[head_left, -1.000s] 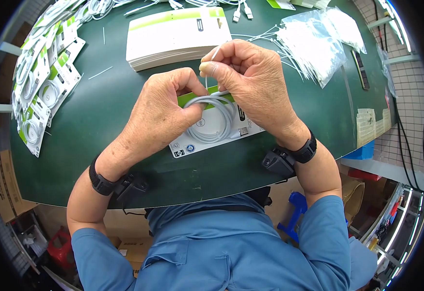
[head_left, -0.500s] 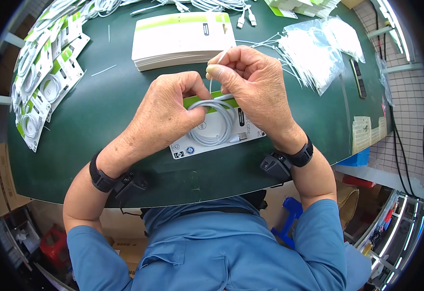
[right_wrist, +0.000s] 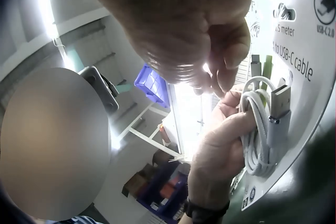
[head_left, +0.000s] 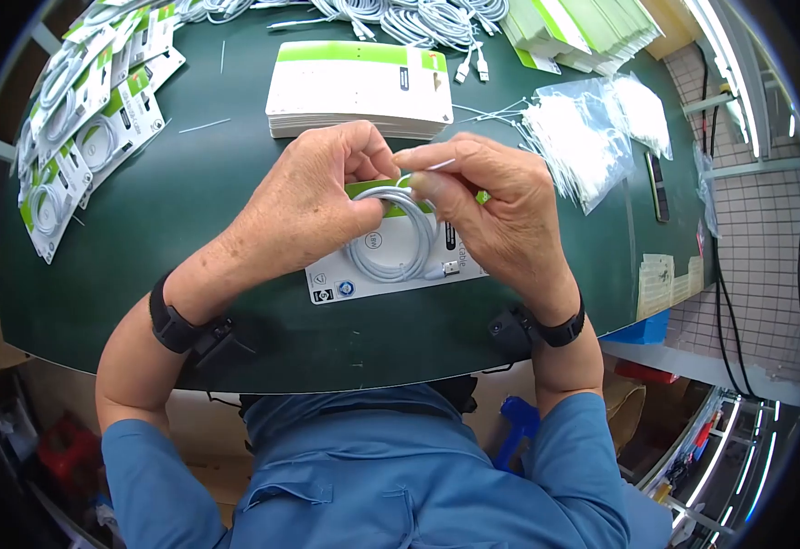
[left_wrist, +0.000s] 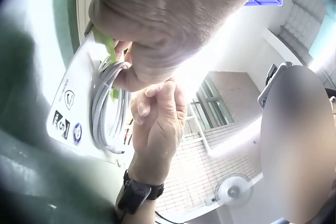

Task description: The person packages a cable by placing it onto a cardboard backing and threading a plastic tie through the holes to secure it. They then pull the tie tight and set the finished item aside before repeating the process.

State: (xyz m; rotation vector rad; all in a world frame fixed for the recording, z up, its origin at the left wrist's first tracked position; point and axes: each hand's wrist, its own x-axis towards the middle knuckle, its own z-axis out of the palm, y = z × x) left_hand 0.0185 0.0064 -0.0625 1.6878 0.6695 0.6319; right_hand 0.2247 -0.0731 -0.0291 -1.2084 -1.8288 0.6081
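Note:
A coiled white USB cable lies against a white and green printed card on the green table. My left hand grips the upper left of the coil together with the card, thumb over the coil and fingers behind. Between thumb and index finger, my right hand pinches a thin white cable tie just above the coil. The fingertips of both hands nearly meet there. In the right wrist view, the metal USB-A plug stands out in front of the card. My left fingers behind the card are partly hidden.
Behind my hands sits a stack of blank cards. Cards with cables pile up at left. Loose cables and more cards lie at the back. A bag of cable ties is at right, near a dark phone-like object.
My right hand has come down and turned, its fingertips now close to the left ones. The tie, upright before, now slants almost flat. My left hand keeps its grip; the head view has shifted.

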